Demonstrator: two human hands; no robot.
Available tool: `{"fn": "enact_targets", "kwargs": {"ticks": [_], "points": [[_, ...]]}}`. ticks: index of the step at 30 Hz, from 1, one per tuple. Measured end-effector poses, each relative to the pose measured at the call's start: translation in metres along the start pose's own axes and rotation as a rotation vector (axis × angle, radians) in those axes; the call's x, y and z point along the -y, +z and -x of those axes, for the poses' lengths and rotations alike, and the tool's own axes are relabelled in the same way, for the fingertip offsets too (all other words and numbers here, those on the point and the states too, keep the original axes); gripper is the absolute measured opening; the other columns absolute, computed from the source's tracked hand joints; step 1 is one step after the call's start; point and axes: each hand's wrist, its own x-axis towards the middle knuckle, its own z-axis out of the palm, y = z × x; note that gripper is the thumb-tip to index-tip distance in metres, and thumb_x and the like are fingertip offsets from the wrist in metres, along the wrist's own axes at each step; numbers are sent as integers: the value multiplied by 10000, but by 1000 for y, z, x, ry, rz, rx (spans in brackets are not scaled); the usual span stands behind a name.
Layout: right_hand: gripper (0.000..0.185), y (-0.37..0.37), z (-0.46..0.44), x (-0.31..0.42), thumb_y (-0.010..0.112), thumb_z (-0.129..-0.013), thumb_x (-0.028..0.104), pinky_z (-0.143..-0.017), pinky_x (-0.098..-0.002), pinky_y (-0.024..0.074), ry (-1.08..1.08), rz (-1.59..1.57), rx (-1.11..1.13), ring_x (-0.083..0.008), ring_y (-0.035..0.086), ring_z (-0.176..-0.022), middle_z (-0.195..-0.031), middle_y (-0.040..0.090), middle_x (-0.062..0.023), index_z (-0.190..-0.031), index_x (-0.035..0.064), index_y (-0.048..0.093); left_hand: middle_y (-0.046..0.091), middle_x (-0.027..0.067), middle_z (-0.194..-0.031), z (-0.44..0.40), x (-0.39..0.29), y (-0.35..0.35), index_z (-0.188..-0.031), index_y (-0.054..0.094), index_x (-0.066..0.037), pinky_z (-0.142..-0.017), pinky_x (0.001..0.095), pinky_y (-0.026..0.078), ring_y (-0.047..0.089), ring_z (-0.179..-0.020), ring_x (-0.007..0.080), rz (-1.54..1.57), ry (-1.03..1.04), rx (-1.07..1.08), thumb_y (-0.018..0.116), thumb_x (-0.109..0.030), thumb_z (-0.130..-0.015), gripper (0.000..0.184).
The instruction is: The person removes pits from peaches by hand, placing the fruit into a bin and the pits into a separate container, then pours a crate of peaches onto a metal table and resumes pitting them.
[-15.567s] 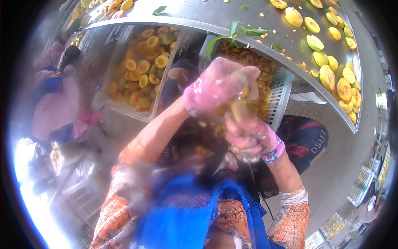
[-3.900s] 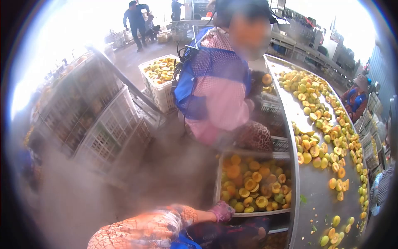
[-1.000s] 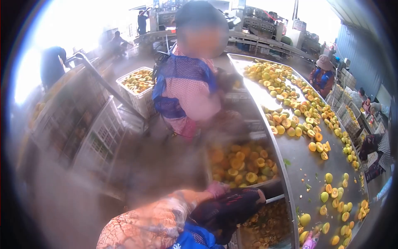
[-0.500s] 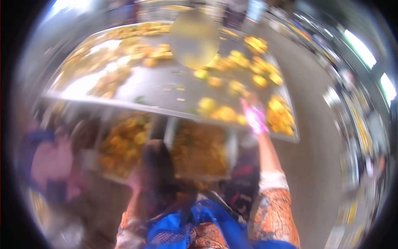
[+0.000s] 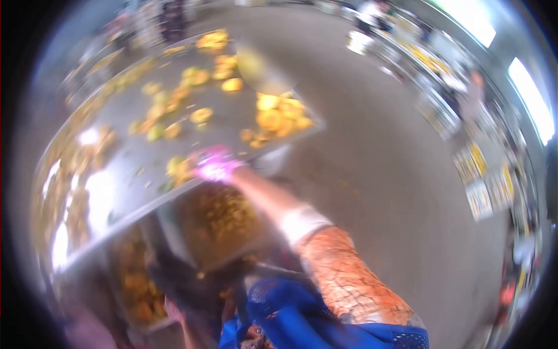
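Observation:
My right hand (image 5: 216, 165), in a pink glove, reaches over the near edge of a metal table (image 5: 224, 119). Its fingertips are beside a small group of yellow-orange fruit (image 5: 178, 167), whose kind I cannot make out. Motion blur hides whether the fingers are closed on one. Low down, near the crates, is my left hand (image 5: 173, 308), partly visible and smeared, so its grip does not show. A larger heap of yellow fruit (image 5: 279, 115) lies at the table's right corner, and more pieces (image 5: 174, 103) are scattered across the top.
Below the table edge stand a crate of small yellowish pieces (image 5: 226, 218) and another holding orange fruit (image 5: 136, 282). Grey floor (image 5: 372, 157) stretches to the right. Shallow trays (image 5: 479, 198) line the far right, where a person (image 5: 472, 99) is at work.
The view has swung to the right, so the table now appears further left and tilted. My right hand remains by fruit at the table's near edge; my left hand is still low.

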Motion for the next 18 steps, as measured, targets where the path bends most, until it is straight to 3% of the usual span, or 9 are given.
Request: {"fn": "enact_targets", "kwargs": {"ticks": [1,2,3,5,9,14,16,17,18], "points": [[433,-38,27,31,528,-851,418,-938,-411,425,33,-148,72,-319,555,-1076,-1157,595,-139,-1201,163,546,647,77,-1043,-58,-18,-58,-1117,597,-88,-792,313,488,628,-892,217,321,-368,317,366,-233,-953,318],[456,34,-11,4,534,-851,449,-978,-430,387,-74,-33,-143,-332,508,-1141,-1228,552,-143,-1212,171,545,647,78,-1043,-95,-34,-92,-1116,597,-88,-792,314,488,628,-893,218,385,-430,402,368,-234,-952,317],[479,45,-21,11,538,-846,485,-1000,-451,352,-91,74,-66,-344,464,-1186,-1268,519,-142,-1206,169,549,647,78,-1043,-113,-43,-98,-1115,597,-89,-792,316,488,628,-893,219,408,-408,438,371,-236,-951,317],[462,6,-10,33,554,-829,498,-842,-404,471,-8,-34,37,-293,603,-978,-1076,621,-130,-1122,142,584,647,79,-1042,-133,-60,-104,-1114,598,-89,-791,320,488,629,-893,222,415,-359,487,375,-239,-948,316],[393,9,-21,21,581,-797,464,-735,-426,494,-15,-16,-60,-285,639,-857,-926,659,-94,-1001,132,633,648,81,-1041,-146,-75,-104,-1110,600,-91,-789,327,489,629,-894,227,412,-305,545,384,-245,-943,313],[464,-13,2,23,468,-882,433,-976,-425,389,64,62,158,-280,525,-1134,-1234,556,-103,-1207,114,557,649,83,-1040,-155,-82,-98,-1106,602,-94,-787,335,490,630,-895,234,421,-269,606,395,-253,-937,311],[481,3,24,14,412,-917,402,-1015,-425,354,135,-399,-383,-282,496,-1183,-1308,494,-92,-1304,119,453,649,84,-1039,-156,-83,-95,-1104,603,-95,-786,339,490,630,-896,236,418,-266,614,399,-256,-935,310],[362,-1,47,-6,487,-893,367,-827,-455,429,24,-238,-618,-189,543,-1029,-1158,527,-42,-1134,98,462,649,84,-1039,-154,-82,-96,-1103,603,-95,-786,341,490,630,-896,237,420,-271,626,401,-258,-934,310],[297,3,68,-53,465,-942,313,-772,-383,455,-86,-948,-571,-202,559,-911,-986,572,-33,-1121,79,496,649,85,-1039,-152,-83,-96,-1103,604,-95,-785,342,491,630,-896,239,419,-278,640,404,-259,-932,310]]}}
